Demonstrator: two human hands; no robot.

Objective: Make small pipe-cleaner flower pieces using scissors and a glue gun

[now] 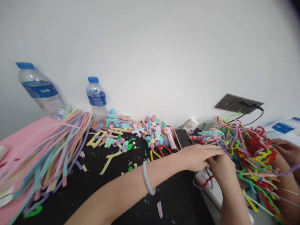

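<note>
My left hand (197, 156) reaches across to the right, a pale bangle (148, 178) on its forearm. Its fingers are bent together and meet the fingertips of my right hand (221, 165), which is closed in a pinch. A purple pipe cleaner (211, 184) with a red one (207, 181) twisted at it hangs just under the fingertips. What lies between the fingers is mostly hidden. Right beside both hands is a tangled heap of coloured pipe cleaners (248, 143). Behind my left hand lies a phone (183, 138), with a pink tube-shaped tool (171, 139) next to it.
Pipe-cleaner flowers (152, 140) and scraps cover the back of the black tabletop (131, 200). Long pastel pipe cleaners (53, 147) lie on a pink sheet (32, 129) at left. Two water bottles (97, 100) stand by the wall. Another person's hand (287, 150) works at far right, near a wall socket (236, 103).
</note>
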